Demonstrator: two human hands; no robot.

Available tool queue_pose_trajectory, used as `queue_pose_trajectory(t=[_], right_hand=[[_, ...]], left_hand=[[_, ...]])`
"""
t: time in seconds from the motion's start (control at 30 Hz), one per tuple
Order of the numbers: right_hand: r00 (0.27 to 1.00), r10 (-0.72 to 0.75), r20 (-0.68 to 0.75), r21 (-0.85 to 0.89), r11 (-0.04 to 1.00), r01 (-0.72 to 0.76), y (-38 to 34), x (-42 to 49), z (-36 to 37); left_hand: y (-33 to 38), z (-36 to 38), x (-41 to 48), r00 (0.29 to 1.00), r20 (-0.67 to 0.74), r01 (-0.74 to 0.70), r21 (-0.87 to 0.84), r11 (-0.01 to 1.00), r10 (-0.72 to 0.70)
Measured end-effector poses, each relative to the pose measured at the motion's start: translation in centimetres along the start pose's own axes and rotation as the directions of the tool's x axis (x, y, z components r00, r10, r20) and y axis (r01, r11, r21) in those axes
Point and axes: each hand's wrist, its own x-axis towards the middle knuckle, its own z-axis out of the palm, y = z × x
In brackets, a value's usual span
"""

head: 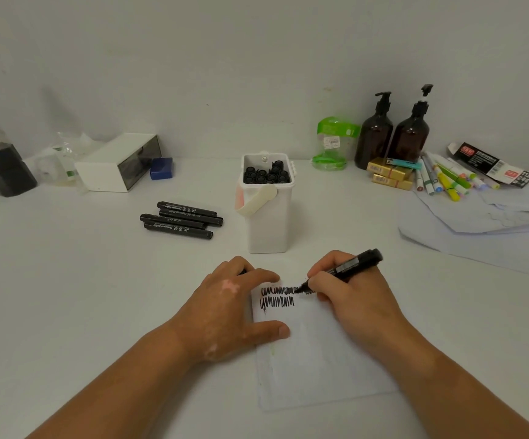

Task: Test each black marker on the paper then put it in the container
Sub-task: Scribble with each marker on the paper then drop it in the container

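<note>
The right hand (352, 296) pinches an uncapped black marker (348, 266) between thumb and fingers (315, 282). Its tip touches the paper (320, 359) at the end of the upper of two rows of black scribbles (277, 296). The marker's rear end tilts up and to the right, away from the person.

The left hand (234, 308) rests on the paper's left edge, thumb and forefinger spread apart and pressing the sheet flat. Its other fingers curl under (a small dark speck peeps out there, and I cannot tell whether they hold anything).

The paper lies on the white table (66, 296), near its front edge. Just beyond the paper stands the white container (268, 223), upright, its handle folded down on the left side and black marker ends (266, 175) showing in its open top. To the left of the container, four black markers (180, 220) lie capped, side by side and touching.

Two brown pump bottles (393, 137) stand by the wall at the right.
</note>
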Motion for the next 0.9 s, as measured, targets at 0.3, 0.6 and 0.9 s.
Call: queue_pose_trajectory(t=[0.3,0.6,0.9], right_hand=[[0.998,0.069,0.001,0.442,0.895,-0.062,-0.6,0.3,-1.1],[0.991,0.078,0.106,0.634,0.763,-0.128,-1.2,0.2,-1.6],[0.999,0.005,0.039,0.651,0.758,-0.029,-1.6,-0.3,-1.7]], left_hand=[[-0.6,-1.7,0.2,0.953,-0.243,0.001,-0.590,0.807,-0.178],[-0.4,-1.8,0.6,0.929,-0.187,0.023,-0.834,0.552,-0.321],[-0.2,-1.5,0.4,0.977,-0.148,-0.005,-0.738,0.675,-0.154]])
